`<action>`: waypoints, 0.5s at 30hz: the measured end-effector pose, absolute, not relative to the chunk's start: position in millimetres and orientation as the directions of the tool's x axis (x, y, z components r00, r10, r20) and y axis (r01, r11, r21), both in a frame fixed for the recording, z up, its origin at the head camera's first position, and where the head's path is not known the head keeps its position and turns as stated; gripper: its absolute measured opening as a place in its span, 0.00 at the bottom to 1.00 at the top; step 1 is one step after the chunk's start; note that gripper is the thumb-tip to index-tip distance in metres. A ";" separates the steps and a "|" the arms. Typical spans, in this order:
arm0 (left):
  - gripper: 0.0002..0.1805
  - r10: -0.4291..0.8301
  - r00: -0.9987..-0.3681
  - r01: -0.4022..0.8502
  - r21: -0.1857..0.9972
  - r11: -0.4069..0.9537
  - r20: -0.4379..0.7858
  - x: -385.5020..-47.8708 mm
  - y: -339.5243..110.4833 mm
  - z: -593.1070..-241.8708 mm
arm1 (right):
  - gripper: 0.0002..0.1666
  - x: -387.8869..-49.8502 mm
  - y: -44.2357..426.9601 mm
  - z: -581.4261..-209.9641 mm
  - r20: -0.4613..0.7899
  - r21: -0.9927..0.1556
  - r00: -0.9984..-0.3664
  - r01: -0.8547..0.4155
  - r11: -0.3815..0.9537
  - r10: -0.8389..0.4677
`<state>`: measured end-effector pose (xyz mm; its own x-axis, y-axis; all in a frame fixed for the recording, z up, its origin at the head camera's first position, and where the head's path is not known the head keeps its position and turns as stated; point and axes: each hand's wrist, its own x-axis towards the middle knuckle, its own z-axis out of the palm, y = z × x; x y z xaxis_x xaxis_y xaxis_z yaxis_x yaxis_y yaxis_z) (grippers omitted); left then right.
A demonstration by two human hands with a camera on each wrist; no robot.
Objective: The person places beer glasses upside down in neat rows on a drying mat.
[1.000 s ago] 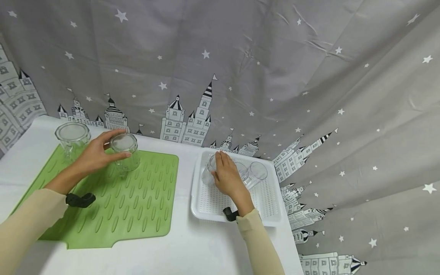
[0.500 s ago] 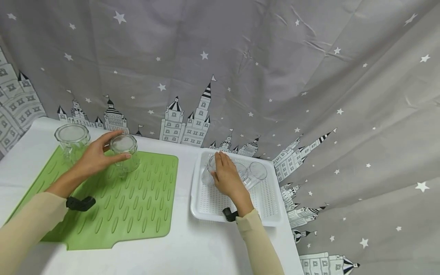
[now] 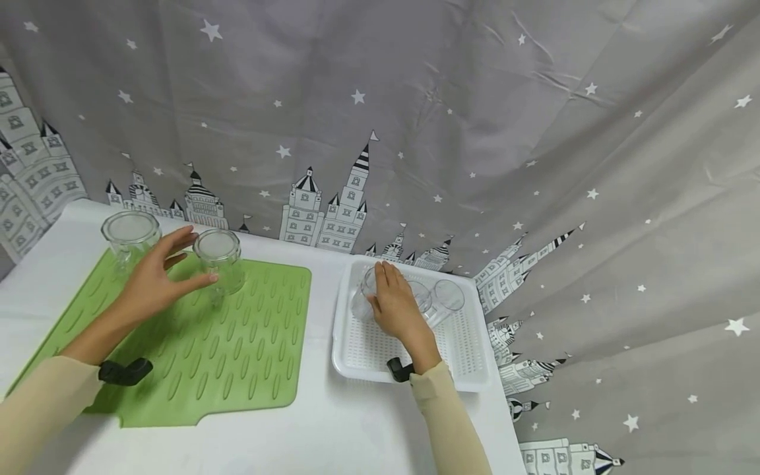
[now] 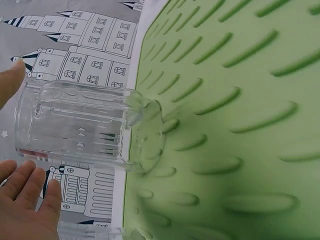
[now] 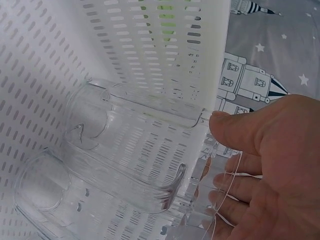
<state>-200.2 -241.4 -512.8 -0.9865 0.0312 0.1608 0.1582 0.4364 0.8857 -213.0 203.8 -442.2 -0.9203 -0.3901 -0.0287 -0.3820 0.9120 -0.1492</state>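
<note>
Broadly, we see a grey curtain (image 3: 392,72) with printed castles and stars behind a white table (image 3: 350,435). On the table lie a green mat (image 3: 237,376) at left and, well apart from it, a white basket (image 3: 466,346). Raised ridges on the mat probably give glassware some footing, and the basket's walls would keep its load together.

Next come the hands. We find the left hand (image 3: 156,276) spread, thumb well away from the fingers, around the near mug (image 3: 225,264) without gripping it; the left wrist view shows a gap at the thumb. So wide a span looks suited to the mug's girth. The right hand (image 3: 393,300) reaches into the basket and holds a glass (image 3: 363,302) near its top, thumb on one side, fingers on the other, seemingly because neighbours crowd it lower down. We cannot tell exactly how those fingers press.

Both mugs, the near one and the far mug (image 3: 132,229), stand bottom-up on the mat, likely steady on their rims. Two more glasses (image 3: 449,295) appear upright beside the held one.

Smallest, we notice a black clip (image 3: 126,373) at the left wrist.
</note>
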 end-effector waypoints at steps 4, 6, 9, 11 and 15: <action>0.57 0.016 -0.979 0.189 0.872 0.452 0.204 -183.7 -245.1 -517.6 | 0.41 -212.8 205.5 -441.7 -0.021 -0.155 -0.919 -0.385 0.910 -0.393; 0.54 0.018 -0.968 0.229 0.857 0.461 0.249 -172.5 -247.4 -521.3 | 0.41 -213.1 206.0 -442.3 -0.019 -0.155 -0.919 -0.387 0.909 -0.395; 0.50 0.017 -0.960 0.250 0.824 0.508 0.281 -153.3 -253.9 -526.7 | 0.42 -213.8 206.2 -443.6 -0.021 -0.154 -0.919 -0.387 0.909 -0.395; 0.49 0.013 -0.964 0.227 0.801 0.555 0.264 -140.1 -260.3 -529.2 | 0.42 -214.5 206.7 -445.0 -0.023 -0.152 -0.920 -0.385 0.910 -0.392; 0.47 -0.004 -0.976 0.166 0.750 0.640 0.220 -116.3 -278.5 -535.9 | 0.42 -214.1 207.0 -445.2 -0.029 -0.159 -0.919 -0.384 0.910 -0.393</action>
<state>-116.3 -278.5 -535.9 -0.9755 -0.0043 0.2198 0.1662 0.6399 0.7502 -214.1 207.0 -445.2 -0.9192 -0.3927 -0.0294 -0.3836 0.9098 -0.1587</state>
